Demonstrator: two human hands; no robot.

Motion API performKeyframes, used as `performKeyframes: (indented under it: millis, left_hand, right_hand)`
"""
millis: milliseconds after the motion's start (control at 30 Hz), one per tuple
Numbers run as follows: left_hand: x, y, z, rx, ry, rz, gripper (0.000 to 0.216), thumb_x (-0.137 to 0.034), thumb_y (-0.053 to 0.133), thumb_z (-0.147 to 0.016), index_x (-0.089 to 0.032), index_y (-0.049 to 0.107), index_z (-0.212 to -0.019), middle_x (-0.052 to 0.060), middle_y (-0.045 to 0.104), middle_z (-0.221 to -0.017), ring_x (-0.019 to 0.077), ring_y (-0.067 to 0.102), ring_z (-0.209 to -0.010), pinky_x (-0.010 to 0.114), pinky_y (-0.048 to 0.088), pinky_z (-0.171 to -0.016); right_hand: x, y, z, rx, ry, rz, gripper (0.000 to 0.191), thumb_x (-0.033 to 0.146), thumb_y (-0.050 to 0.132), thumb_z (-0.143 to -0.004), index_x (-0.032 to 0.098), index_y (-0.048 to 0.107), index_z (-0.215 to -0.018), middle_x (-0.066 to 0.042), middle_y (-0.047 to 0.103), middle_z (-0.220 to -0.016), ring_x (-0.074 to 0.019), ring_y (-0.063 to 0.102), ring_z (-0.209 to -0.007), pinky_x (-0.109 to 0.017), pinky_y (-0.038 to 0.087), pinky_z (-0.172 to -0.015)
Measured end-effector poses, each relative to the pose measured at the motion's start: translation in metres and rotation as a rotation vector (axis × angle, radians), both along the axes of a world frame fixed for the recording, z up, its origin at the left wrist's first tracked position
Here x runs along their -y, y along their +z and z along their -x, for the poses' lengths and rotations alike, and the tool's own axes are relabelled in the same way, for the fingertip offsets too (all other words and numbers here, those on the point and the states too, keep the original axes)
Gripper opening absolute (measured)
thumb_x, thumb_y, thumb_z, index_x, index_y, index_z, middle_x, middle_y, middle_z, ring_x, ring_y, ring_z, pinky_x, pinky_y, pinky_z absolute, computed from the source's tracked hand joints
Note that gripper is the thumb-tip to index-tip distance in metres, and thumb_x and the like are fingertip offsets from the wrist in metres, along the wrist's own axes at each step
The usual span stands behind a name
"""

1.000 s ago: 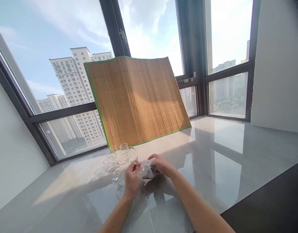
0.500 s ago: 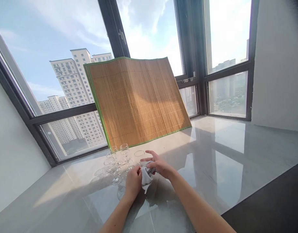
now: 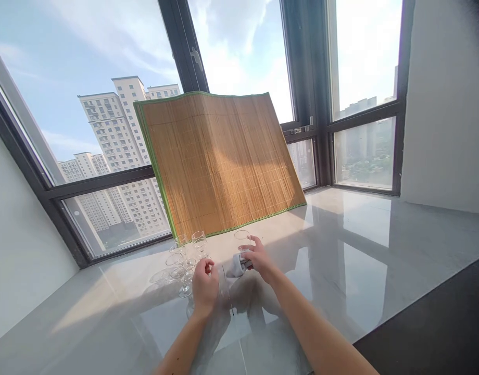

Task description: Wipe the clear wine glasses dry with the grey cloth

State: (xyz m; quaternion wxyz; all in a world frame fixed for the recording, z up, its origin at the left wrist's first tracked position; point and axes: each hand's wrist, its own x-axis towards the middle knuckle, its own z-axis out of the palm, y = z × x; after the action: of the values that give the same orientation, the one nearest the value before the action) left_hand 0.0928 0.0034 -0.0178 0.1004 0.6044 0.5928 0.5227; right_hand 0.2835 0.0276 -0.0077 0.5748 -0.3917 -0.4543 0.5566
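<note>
My right hand (image 3: 259,259) grips a clear stemmed glass (image 3: 242,235) with its rim up, and a grey-white cloth (image 3: 236,266) is bunched below the bowl under the fingers. The glass's lower part is hidden by cloth and hand. To the left, my left hand (image 3: 205,285) is apart from them, fingers curled in, with nothing visible in it. Just beyond it stand several clear stemmed glasses (image 3: 199,240), upright and close together; the nearest one (image 3: 177,264) is partly beside my left wrist.
A glossy grey tiled sill (image 3: 321,260) spreads under everything, with strong window reflections. Behind the glasses a bamboo mat (image 3: 224,161) with green edging leans against the dark window frame (image 3: 321,94). White walls (image 3: 446,114) close both sides; the sill's front edge drops off at lower right.
My left hand has come away from the cloth and moved left. My right hand has carried the glass and cloth slightly right, and the glass's rim shows higher up.
</note>
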Motion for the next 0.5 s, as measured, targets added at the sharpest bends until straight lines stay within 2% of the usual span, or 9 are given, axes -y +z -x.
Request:
performKeyframes:
  millis: [100,233,367,500]
  left_hand:
    - [-0.003,0.001,0.004,0.097,0.134,-0.073,0.014,-0.026,0.057,-0.075,-0.023,0.052,-0.088,0.0,0.052,-0.087,0.0185,0.052,-0.084,0.031,0.042,-0.079]
    - [-0.004,-0.002,-0.001,0.245,0.133,-0.044,0.028,-0.027,0.06,-0.076,-0.024,0.044,-0.099,-0.001,0.045,-0.092,0.0155,0.05,-0.079,0.032,0.044,-0.078]
    - [-0.008,-0.007,-0.003,0.345,0.12,0.039,0.034,-0.03,0.061,-0.078,-0.024,0.039,-0.104,-0.002,0.042,-0.094,0.0121,0.048,-0.07,0.031,0.045,-0.072]
    - [-0.016,-0.013,0.003,0.315,0.227,0.019,0.039,-0.028,0.065,-0.073,-0.024,0.04,-0.103,0.002,0.043,-0.106,0.0142,0.052,-0.077,0.035,0.045,-0.08]
  right_hand:
    - [-0.008,-0.004,-0.009,0.038,-0.196,-0.014,0.078,0.022,0.063,-0.058,0.029,0.032,-0.13,-0.006,0.063,-0.113,-0.0137,0.055,-0.062,-0.024,0.039,-0.047]
    - [-0.019,-0.011,-0.015,0.075,-0.354,-0.077,0.08,0.023,0.058,-0.06,0.027,0.029,-0.135,-0.006,0.062,-0.112,-0.0146,0.054,-0.063,-0.026,0.043,-0.052]
    - [-0.032,-0.02,-0.016,0.109,-0.423,-0.113,0.082,0.023,0.057,-0.062,0.025,0.026,-0.138,-0.007,0.061,-0.11,-0.0193,0.059,-0.076,-0.028,0.047,-0.06]
    - [-0.043,-0.028,-0.018,0.114,-0.43,-0.108,0.082,0.024,0.058,-0.064,0.025,0.026,-0.139,-0.007,0.061,-0.107,-0.0222,0.062,-0.085,-0.029,0.049,-0.064]
